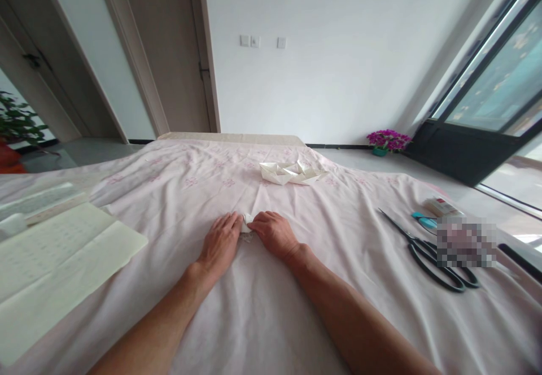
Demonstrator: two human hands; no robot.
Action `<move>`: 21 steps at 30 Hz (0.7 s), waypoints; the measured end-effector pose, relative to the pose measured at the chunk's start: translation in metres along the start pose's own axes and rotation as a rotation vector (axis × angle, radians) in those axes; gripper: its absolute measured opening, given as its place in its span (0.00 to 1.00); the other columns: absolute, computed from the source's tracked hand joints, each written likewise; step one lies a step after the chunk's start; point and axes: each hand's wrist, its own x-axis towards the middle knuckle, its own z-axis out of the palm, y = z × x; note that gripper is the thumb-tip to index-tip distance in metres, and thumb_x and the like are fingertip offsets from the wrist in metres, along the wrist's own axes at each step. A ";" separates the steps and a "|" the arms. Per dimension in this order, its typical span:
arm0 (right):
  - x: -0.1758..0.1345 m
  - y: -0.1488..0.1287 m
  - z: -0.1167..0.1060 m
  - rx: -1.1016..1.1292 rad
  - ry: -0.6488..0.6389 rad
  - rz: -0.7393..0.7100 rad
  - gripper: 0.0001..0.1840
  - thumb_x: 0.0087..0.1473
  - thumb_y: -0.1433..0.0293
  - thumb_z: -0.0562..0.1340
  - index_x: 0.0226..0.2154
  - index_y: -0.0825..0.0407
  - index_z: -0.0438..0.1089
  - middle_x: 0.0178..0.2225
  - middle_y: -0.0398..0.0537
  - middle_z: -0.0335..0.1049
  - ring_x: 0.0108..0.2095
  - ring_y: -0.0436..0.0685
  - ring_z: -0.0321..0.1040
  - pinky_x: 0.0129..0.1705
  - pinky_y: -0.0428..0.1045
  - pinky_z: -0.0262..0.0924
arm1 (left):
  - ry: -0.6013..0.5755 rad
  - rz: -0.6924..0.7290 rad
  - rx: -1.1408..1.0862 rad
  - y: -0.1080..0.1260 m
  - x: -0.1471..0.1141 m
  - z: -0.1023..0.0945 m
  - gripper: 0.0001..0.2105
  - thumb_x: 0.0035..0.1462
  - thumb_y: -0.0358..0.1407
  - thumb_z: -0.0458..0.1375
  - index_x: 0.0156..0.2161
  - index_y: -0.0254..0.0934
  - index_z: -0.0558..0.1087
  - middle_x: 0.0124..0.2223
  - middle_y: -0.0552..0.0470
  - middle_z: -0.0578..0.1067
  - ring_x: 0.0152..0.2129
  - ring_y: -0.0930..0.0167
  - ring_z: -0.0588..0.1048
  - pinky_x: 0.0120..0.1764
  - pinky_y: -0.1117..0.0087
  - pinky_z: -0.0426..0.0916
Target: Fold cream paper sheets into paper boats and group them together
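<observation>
A small piece of folded white paper lies on the cloth-covered table in front of me, mostly covered by my fingers. My left hand is on its left side, fingers together and pressed onto the paper. From the right, my right hand pinches its edge with curled fingers. Beyond both hands sit white folded-paper boats, side by side and touching or nearly so.
Pale paper sheets lie at the left. Black-handled scissors lie open at the right, near a small package, a blue item and a blurred-out patch. The pink-white tablecloth is wrinkled. Magenta flowers stand by the wall.
</observation>
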 end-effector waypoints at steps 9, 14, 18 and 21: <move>0.000 -0.002 -0.004 0.048 -0.059 -0.037 0.10 0.60 0.72 0.56 0.38 0.48 0.74 0.39 0.47 0.72 0.39 0.53 0.64 0.43 0.47 0.55 | -0.102 -0.082 0.130 0.034 -0.012 -0.014 0.20 0.60 0.23 0.43 0.54 0.27 0.68 0.52 0.34 0.73 0.48 0.62 0.72 0.50 0.59 0.66; -0.002 -0.004 -0.008 0.077 -0.077 -0.029 0.17 0.50 0.79 0.57 0.40 0.47 0.74 0.43 0.45 0.72 0.43 0.54 0.64 0.46 0.48 0.56 | -0.089 -0.059 0.193 0.039 -0.016 -0.007 0.22 0.58 0.22 0.44 0.56 0.24 0.67 0.58 0.30 0.67 0.56 0.59 0.67 0.57 0.56 0.60; -0.001 -0.003 -0.009 0.097 -0.108 -0.016 0.18 0.48 0.80 0.56 0.38 0.48 0.75 0.42 0.45 0.73 0.42 0.54 0.65 0.47 0.48 0.56 | -0.085 -0.023 0.166 0.040 -0.018 -0.004 0.24 0.56 0.20 0.43 0.57 0.24 0.66 0.58 0.31 0.66 0.56 0.59 0.67 0.57 0.56 0.60; 0.000 -0.001 -0.007 0.122 -0.107 0.009 0.19 0.49 0.80 0.55 0.37 0.48 0.75 0.42 0.44 0.74 0.41 0.53 0.65 0.47 0.47 0.57 | -0.089 0.009 0.091 0.041 -0.019 -0.008 0.25 0.54 0.19 0.41 0.56 0.24 0.66 0.58 0.31 0.67 0.56 0.59 0.66 0.57 0.57 0.61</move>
